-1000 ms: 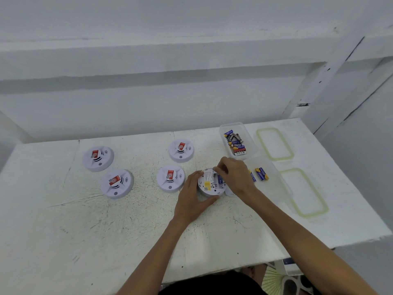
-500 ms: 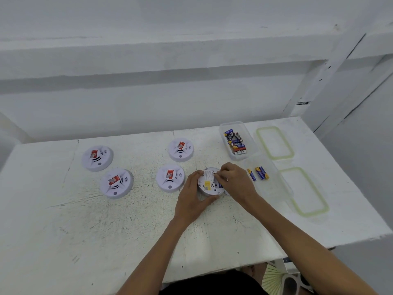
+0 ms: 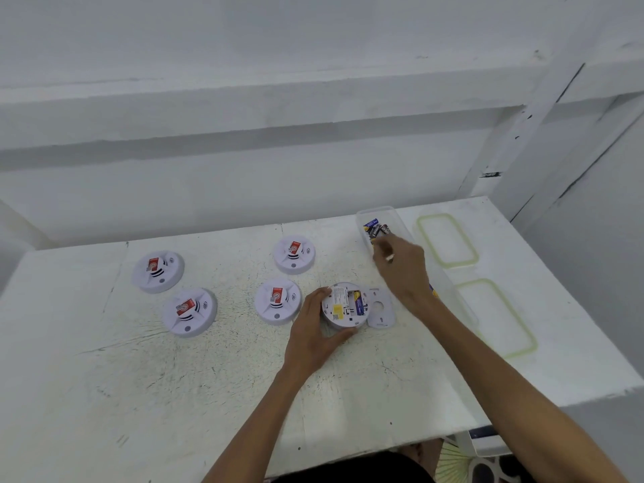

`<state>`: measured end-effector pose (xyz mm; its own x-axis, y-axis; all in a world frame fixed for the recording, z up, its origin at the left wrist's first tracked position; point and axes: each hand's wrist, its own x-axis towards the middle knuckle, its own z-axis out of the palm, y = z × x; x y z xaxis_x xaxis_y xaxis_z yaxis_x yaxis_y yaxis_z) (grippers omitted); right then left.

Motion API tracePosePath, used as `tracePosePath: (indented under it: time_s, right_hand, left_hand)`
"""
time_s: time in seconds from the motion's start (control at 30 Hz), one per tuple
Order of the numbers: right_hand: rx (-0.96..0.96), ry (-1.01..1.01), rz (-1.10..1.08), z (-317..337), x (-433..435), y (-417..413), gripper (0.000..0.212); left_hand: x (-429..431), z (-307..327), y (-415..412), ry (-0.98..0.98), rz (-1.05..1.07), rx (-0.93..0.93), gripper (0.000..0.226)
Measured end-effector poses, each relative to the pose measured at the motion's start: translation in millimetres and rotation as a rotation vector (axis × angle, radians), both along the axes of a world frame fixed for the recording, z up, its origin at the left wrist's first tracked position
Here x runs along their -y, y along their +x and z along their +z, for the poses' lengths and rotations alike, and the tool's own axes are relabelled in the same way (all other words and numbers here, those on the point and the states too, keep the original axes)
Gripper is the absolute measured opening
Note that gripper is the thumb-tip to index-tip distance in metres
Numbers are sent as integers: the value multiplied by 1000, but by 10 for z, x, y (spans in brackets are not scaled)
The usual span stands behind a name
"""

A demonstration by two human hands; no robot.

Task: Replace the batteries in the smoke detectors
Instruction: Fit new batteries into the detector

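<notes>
An overturned white smoke detector (image 3: pixel 343 306) lies on the table, its battery bay open with a blue battery (image 3: pixel 359 302) inside. My left hand (image 3: pixel 310 332) grips its left rim. The detached cover plate (image 3: pixel 380 308) lies just right of it. My right hand (image 3: pixel 400 270) hovers with curled fingers over the near end of the far clear container (image 3: pixel 381 212), which holds several batteries (image 3: pixel 376 228). It pinches a small battery (image 3: pixel 389 257), of which only a pale tip shows.
Four other detectors sit face up: two at the left (image 3: pixel 157 271) (image 3: pixel 190 312) and two in the middle (image 3: pixel 294 254) (image 3: pixel 277 300). A nearer clear container (image 3: pixel 467 312) lies partly under my right forearm. Two green-rimmed lids (image 3: pixel 447 238) (image 3: pixel 495 318) lie at the right.
My right hand left the detector's battery bay and moved up and right over the far container. The cover plate is now uncovered. My left hand stayed on the detector.
</notes>
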<state>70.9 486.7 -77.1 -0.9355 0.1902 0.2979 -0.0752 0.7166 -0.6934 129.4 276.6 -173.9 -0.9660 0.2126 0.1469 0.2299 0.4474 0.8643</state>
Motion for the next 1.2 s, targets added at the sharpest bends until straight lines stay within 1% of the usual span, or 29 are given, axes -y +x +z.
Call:
tracePosePath:
  time_s: [0.07,0.17,0.23,0.3,0.37,0.47,0.53,0.57,0.63,0.77,0.83,0.9,0.97,1.03,1.2]
  right_hand:
    - [90,-33,-62,-11,-104,-278,15]
    - [228,14,-72,-119,-202,-641,24]
    - [356,91,3,-181,-239,-823,29]
    - [450,255,127,-217,-265,-926,42]
    - [492,359,224,-218,-266,-962,54]
    - [522,439,255,-234,-277,-1016,70]
    - [525,454,273,-258,-283,-1053,79]
    - [517,440,287,-257,-285,-1051,79]
    - [486,401,295,-250,-294,-1027,73]
    - [392,378,285,-290,-385,-967,44]
    - [360,326,241,-284,-429,-917,30]
    - [305,273,187,-264,-449,-867,23]
    - [248,286,156,-242,-449,-807,22]
    - [219,305,126,-208,-440,-740,25]
    - [193,221,7,-121,-385,-550,31]
  left_hand:
    - [1,-3,4,2,-2,4,87]
    - [5,-13,13,5,1,9,89]
    - [2,-22,5,6,2,10,90]
    - [-11,-22,-3,8,2,20,90]
    - [-13,-24,-9,7,4,23,91]
    - [-16,-14,-14,5,15,33,92]
    - [-12,-14,-16,6,24,49,93]
    - [-10,-17,-16,4,27,50,93]
    - [-6,-17,-16,-1,25,46,93]
    - [-17,-6,-16,-4,24,34,92]
    - [-16,-8,-18,3,24,35,92]
    - [-9,-9,-17,5,27,36,93]
    - [-3,-14,-18,-1,26,36,92]
    - [0,-14,-21,-3,19,33,91]
    - [-1,-12,-25,-12,10,22,91]
